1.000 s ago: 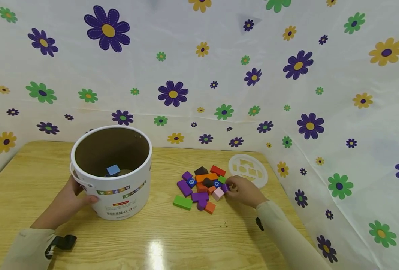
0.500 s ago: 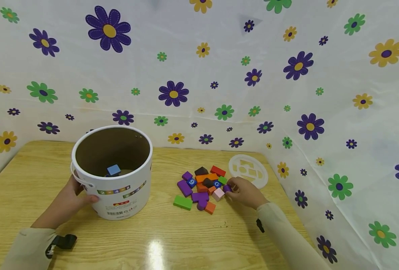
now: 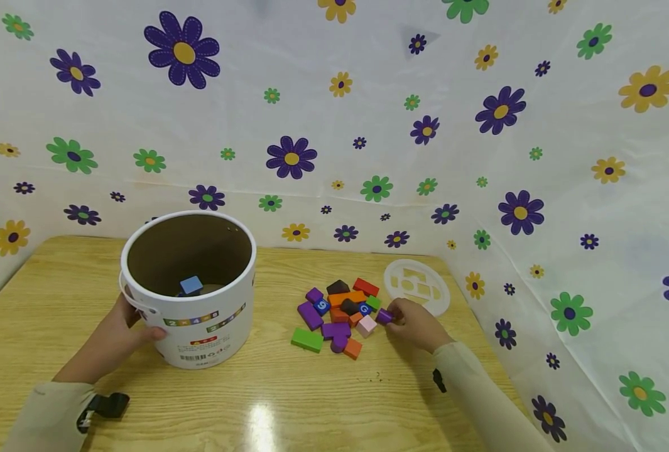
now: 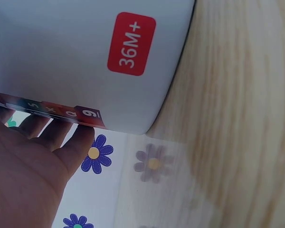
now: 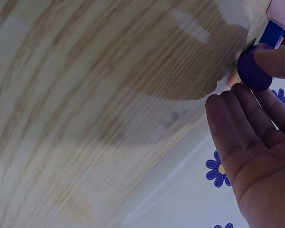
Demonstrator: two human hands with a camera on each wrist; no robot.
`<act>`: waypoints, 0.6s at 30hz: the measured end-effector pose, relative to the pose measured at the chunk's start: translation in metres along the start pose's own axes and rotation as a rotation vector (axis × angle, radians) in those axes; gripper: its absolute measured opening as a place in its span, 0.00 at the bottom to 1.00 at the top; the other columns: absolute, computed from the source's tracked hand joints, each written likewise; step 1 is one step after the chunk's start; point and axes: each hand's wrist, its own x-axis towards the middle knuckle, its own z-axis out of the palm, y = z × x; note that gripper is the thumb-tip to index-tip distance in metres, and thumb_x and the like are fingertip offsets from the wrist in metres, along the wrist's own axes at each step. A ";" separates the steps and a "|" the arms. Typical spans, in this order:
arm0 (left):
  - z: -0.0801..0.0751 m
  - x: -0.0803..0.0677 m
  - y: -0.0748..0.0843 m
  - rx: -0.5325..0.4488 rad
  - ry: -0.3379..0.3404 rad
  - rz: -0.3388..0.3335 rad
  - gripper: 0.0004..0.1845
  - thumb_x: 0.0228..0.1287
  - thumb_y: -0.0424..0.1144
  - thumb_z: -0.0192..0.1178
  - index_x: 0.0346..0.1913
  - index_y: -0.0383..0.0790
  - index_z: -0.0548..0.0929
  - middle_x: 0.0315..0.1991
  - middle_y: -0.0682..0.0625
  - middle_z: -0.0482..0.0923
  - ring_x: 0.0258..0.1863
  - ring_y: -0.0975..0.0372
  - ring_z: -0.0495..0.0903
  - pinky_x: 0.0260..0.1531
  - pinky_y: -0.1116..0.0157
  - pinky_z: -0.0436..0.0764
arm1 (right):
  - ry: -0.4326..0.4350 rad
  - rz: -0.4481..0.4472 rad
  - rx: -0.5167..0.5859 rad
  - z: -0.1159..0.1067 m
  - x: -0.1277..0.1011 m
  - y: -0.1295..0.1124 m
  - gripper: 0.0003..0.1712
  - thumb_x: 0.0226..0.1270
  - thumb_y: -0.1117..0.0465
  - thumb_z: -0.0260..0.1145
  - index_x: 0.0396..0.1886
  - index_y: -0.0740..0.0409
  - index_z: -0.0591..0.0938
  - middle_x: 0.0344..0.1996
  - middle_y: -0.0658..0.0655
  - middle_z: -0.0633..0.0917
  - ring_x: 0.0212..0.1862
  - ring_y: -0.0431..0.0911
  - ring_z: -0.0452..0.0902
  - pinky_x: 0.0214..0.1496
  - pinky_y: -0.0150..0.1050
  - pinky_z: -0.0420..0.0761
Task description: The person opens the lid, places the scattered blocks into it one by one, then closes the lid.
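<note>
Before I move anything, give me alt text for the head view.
A person's right grip pinches a purple block beside colored blocks on a wooden table; the left grip holds a white bucket with a light-blue block inside.

At the head view's left, the bucket (image 3: 229,339) partly hides my left hand (image 3: 127,329); I can't read the bucket's small print (image 3: 201,347).

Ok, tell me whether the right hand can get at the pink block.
Probably yes: the pink block lies uncovered near the right hand, though that hand pinches a purple cylinder it might have to set down first.
</note>
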 end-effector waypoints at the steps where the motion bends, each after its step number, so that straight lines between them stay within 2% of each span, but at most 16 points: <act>1: 0.000 0.000 0.000 0.002 0.000 -0.003 0.53 0.71 0.52 0.66 0.82 0.66 0.36 0.78 0.35 0.49 0.74 0.33 0.52 0.66 0.24 0.55 | 0.004 -0.003 0.002 0.000 0.000 0.000 0.11 0.66 0.65 0.72 0.45 0.57 0.82 0.41 0.53 0.86 0.45 0.46 0.82 0.56 0.51 0.84; 7: -0.001 0.000 -0.002 0.007 0.001 -0.004 0.54 0.71 0.51 0.67 0.82 0.65 0.36 0.77 0.35 0.50 0.74 0.32 0.52 0.66 0.24 0.56 | 0.069 -0.039 0.002 -0.004 -0.004 0.002 0.13 0.64 0.66 0.70 0.48 0.58 0.83 0.43 0.54 0.85 0.46 0.48 0.81 0.54 0.51 0.84; 13: -0.001 0.000 -0.003 0.007 0.002 0.006 0.53 0.72 0.51 0.66 0.83 0.64 0.36 0.77 0.35 0.50 0.74 0.33 0.53 0.66 0.24 0.56 | 0.257 -0.149 0.049 -0.007 0.000 0.002 0.15 0.66 0.66 0.69 0.52 0.62 0.82 0.46 0.57 0.85 0.49 0.52 0.82 0.51 0.49 0.87; 18: 0.001 -0.001 -0.002 0.020 0.010 0.007 0.53 0.72 0.52 0.66 0.83 0.58 0.37 0.76 0.34 0.53 0.73 0.33 0.54 0.67 0.25 0.57 | 0.410 -0.256 0.062 -0.011 0.004 -0.007 0.16 0.67 0.68 0.69 0.54 0.63 0.80 0.47 0.60 0.84 0.49 0.55 0.81 0.51 0.51 0.88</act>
